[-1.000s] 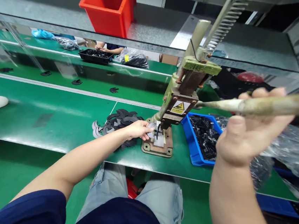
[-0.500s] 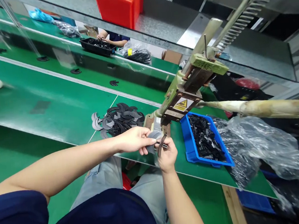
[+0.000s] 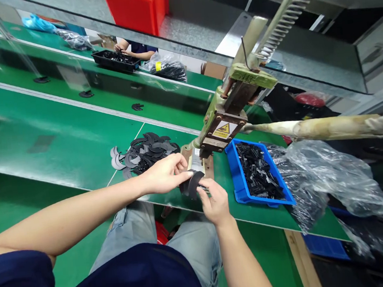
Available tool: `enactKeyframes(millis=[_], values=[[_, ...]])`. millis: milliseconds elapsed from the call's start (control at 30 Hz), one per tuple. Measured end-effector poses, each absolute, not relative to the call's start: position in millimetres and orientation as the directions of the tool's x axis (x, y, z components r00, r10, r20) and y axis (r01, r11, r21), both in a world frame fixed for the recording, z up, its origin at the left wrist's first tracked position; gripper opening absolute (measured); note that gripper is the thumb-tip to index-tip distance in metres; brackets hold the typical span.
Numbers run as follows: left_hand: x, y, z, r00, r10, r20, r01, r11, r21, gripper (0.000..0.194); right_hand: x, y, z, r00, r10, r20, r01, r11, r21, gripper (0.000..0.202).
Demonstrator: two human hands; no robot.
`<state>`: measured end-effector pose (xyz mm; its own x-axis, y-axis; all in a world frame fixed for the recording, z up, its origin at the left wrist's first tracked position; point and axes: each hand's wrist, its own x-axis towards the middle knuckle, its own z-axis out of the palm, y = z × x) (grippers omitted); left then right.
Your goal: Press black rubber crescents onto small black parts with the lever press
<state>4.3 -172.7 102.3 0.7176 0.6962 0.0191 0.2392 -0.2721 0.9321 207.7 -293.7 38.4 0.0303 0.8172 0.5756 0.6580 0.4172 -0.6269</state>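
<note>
Both my hands meet in front of the base of a green hand press (image 3: 223,118). A dark curved plastic piece (image 3: 195,184) is between them. My left hand (image 3: 169,175) pinches its upper left side between thumb and fingers. My right hand (image 3: 214,199) is closed on its right side, with the fingertips partly hidden. Left of the press lies a pile of black and grey curved pieces (image 3: 153,149). To the right stands a blue bin (image 3: 236,170) full of small black parts (image 3: 258,168).
Clear plastic bags (image 3: 337,174) lie right of the bin. The press's long handle (image 3: 322,127) sticks out to the right. Behind runs a green conveyor belt (image 3: 113,106) with several curved pieces. A red bin (image 3: 138,8) sits on a shelf above. Across, another person's hands work over a black tray (image 3: 116,62).
The curved piece has been turned, so a dark face shows where a grey one was. My right hand has opened up slightly and rotated. The view has shifted a little to the right.
</note>
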Motion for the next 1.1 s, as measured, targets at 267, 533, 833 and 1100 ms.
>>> enactKeyframes(millis=[267, 533, 833, 1100], values=[[19.2, -197.1, 96.8, 0.8, 0.599, -0.04, 0.277, -0.309, 0.91, 0.045, 204.4, -295.6, 32.7, 0.022, 0.728, 0.685, 0.702, 0.476, -0.529, 0.018], [24.5, -203.5, 89.4, 0.831, 0.542, -0.124, 0.173, -0.04, 0.984, 0.054, 203.0, -293.7, 31.5, 0.045, 0.671, 0.74, 0.694, 0.512, -0.506, 0.037], [32.1, -206.3, 90.6, 0.853, 0.493, -0.171, 0.114, 0.143, 0.983, 0.06, 197.5, -296.6, 33.2, 0.113, 0.632, 0.766, 0.674, 0.518, -0.527, 0.03], [21.1, -200.8, 99.2, 0.694, 0.715, 0.081, 0.106, -0.213, 0.971, 0.042, 196.5, -300.4, 25.0, 0.213, 0.74, 0.638, 0.542, 0.454, -0.707, 0.027]])
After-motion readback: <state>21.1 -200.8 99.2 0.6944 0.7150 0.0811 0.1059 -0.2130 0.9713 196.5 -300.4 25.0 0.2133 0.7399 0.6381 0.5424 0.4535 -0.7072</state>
